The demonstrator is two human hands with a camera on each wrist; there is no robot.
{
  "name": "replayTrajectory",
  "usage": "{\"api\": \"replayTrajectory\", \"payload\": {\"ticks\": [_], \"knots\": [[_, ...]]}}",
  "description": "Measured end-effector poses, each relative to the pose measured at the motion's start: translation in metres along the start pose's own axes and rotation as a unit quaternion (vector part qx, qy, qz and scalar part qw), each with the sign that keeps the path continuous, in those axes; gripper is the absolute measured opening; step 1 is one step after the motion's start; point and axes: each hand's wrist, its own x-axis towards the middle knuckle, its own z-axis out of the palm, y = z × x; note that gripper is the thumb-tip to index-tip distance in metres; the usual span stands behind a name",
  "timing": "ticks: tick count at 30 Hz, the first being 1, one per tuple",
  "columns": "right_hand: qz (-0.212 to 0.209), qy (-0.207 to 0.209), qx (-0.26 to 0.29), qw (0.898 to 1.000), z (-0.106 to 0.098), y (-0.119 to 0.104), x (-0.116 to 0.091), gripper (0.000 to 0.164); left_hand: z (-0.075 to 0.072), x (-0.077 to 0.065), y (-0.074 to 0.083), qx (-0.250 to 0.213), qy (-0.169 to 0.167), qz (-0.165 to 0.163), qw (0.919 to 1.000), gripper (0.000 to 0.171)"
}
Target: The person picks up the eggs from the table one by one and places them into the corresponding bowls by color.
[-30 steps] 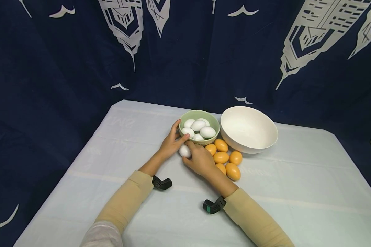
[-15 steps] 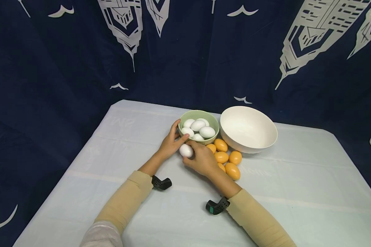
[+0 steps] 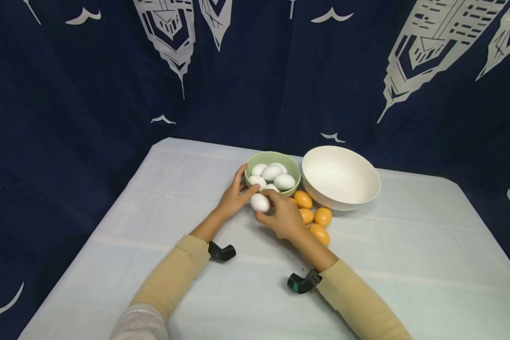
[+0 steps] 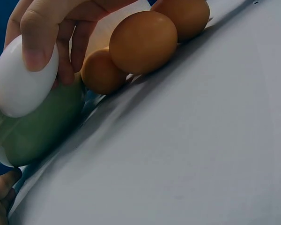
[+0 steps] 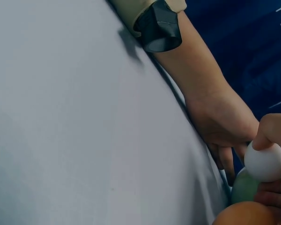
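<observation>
Just before the near wall of the green bowl [image 3: 276,157], the right hand [image 3: 285,217] held one white egg [image 3: 260,203]. Its grip was pinching this egg, with the thumb on the side away from the green bowl and the fingers on the side toward it. The right forearm slanted in from the near right of the green bowl. From its near left reached the other forearm, and the left hand [image 3: 233,198] grasped the green bowl itself, the thumb at the near rim, the fingers along the left wall. Inside the green bowl lay several more white eggs [image 3: 272,172]. To its near right, orange eggs [image 3: 323,217] rested on the counter [image 3: 221,293], partly hidden behind the right hand. Just right of the green bowl stood a larger white bowl [image 3: 340,170].
</observation>
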Motion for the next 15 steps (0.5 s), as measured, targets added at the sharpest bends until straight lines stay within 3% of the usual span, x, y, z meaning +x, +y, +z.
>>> {"api": "replayTrajectory", "payload": {"ticks": [15], "knots": [[0.015,0.016,0.046,0.999,-0.013,-0.001,0.004,0.037,0.002,0.002,-0.003,0.003,0.006,0.009,0.9999,0.073]]}}
